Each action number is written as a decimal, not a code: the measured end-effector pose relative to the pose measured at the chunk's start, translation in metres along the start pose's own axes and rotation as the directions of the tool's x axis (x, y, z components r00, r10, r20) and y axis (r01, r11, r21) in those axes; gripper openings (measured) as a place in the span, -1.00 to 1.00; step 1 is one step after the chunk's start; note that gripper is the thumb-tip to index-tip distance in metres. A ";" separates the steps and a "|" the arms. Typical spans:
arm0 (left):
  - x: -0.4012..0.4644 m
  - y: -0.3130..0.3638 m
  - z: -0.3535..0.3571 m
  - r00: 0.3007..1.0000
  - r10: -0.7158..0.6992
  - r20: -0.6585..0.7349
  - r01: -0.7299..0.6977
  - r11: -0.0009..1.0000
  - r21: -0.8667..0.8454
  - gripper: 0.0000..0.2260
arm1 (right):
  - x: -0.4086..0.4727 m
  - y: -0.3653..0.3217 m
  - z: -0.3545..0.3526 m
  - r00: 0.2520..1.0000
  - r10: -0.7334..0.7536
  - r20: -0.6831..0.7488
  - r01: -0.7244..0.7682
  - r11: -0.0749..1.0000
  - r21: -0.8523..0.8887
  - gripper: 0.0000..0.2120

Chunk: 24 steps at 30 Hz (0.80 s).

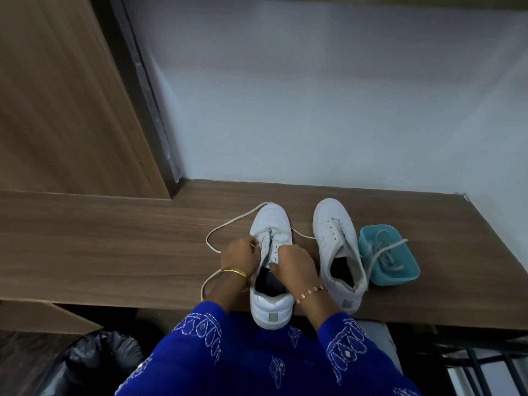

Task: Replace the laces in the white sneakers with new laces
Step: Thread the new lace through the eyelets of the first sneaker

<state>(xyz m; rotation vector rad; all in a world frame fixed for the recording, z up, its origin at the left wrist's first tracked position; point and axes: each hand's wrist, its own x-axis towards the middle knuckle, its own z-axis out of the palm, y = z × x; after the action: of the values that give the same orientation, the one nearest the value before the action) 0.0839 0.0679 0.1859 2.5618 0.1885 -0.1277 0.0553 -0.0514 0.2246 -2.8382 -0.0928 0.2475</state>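
**Both hands worked at the near sneaker's eyelets**

A sneaker (270,270) lay on the wooden shelf (114,252), its heel jutting past the front edge toward the person and its toe pointing to the wall. The left hand (239,257) was curled at the left row of eyelets, fingers pinching the lace (228,224) there. The right hand (295,265) was curled over the right row and the tongue; whether it gripped the lace or the shoe's edge could not be told. The lace crossed the lowest eyelets near the toe, and its loose ends trailed out: one looped wide to the left of the sneaker, one ran off its right side.

Just right of that sneaker stood the second sneaker (338,252), its eyelets bare. Right of that again, touching its side, sat a blue tub (400,277) holding laces (384,250), one strand draped over the rim.
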 end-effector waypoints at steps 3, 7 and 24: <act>0.005 -0.004 -0.003 0.999 -0.033 -0.012 0.032 0.996 -0.083 -0.77 | -0.001 0.000 -0.001 1.000 0.000 0.006 0.000 1.000 0.001 -0.79; 0.004 -0.001 -0.002 0.999 0.025 0.029 -0.024 0.998 -0.052 -0.77 | -0.002 0.000 -0.002 1.000 0.004 0.005 -0.004 1.000 0.006 -0.79; 0.015 -0.057 -0.056 0.907 -0.406 0.112 0.132 0.022 -0.991 -0.73 | 0.004 -0.005 -0.008 0.997 0.060 0.046 -0.061 0.998 0.008 -0.79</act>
<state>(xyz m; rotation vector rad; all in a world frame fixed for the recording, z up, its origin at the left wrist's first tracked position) 0.0924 0.1477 0.2008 1.0168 0.6205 0.1225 0.0604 -0.0485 0.2334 -2.8297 -0.0152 0.3246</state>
